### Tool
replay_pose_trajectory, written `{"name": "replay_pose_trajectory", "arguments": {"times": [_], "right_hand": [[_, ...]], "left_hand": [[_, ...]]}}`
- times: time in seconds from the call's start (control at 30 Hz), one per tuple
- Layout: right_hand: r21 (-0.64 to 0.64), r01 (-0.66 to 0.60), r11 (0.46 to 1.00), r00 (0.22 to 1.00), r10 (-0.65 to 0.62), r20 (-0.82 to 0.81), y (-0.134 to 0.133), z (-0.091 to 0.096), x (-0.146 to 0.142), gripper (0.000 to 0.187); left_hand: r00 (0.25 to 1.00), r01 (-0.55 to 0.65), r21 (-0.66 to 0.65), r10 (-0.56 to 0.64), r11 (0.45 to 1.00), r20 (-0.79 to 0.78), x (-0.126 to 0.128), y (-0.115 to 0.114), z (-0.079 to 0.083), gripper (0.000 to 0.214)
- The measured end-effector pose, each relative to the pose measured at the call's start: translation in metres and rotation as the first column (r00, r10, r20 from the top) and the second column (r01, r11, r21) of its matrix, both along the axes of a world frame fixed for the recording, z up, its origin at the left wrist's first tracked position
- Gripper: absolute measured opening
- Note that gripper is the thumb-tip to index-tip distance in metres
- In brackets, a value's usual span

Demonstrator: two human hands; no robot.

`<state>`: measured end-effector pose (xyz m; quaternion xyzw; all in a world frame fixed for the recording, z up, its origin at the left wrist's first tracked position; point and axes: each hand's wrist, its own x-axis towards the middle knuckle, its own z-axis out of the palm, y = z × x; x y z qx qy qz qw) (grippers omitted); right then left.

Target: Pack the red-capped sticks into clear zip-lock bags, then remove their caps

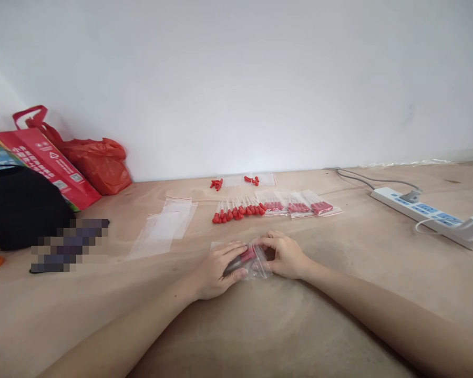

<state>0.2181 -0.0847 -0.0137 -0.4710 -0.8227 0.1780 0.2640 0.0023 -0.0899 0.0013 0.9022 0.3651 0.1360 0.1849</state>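
Note:
A clear zip bag [256, 266] with red pieces inside lies low on the table between my hands. My left hand [223, 269] grips its left part, fingers over the top and thumb at the near side. With thumb and fingers, my right hand [284, 255] pinches the bag's right end. Just beyond them lies a row of red-tipped droppers or sticks with pale stems [238, 211]. To the right of that row rest several filled zip bags [299, 205] of red pieces. Empty-looking clear zip bags [163, 228] are spread on the left.
Small red pieces [216, 184] lie near the wall beside another clear bag [265, 179]. A white power strip [429, 215] with plugs and cables is at right. Red bags [98, 163], a black bag [23, 205] and a blurred dark flat object [71, 247] stand or lie at left.

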Motion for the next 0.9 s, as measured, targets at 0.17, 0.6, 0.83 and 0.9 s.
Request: {"name": "replay_pose_trajectory", "arguments": {"times": [0.17,0.6,0.83,0.9], "right_hand": [[-0.027,-0.026,0.999,0.999,0.025,-0.046,0.000,0.000,0.002,0.033],[-0.337,-0.169,0.926,0.947,0.058,-0.316,0.004,0.006,0.026,0.022],[-0.584,-0.395,0.710,0.760,-0.104,-0.641,0.019,0.007,0.052,0.038],[-0.618,-0.388,0.684,0.743,-0.166,-0.649,0.023,0.006,0.056,0.035]], "left_hand": [[0.998,-0.012,0.006,0.013,1.000,-0.069,0.001,-0.004,0.002,0.058],[0.990,0.047,0.017,-0.045,0.999,-0.135,-0.001,-0.003,0.003,0.060],[0.979,0.026,0.009,-0.023,1.000,-0.202,-0.001,-0.003,0.002,0.057],[0.976,0.014,0.008,-0.012,1.000,-0.218,-0.002,-0.003,0.000,0.058]]}}
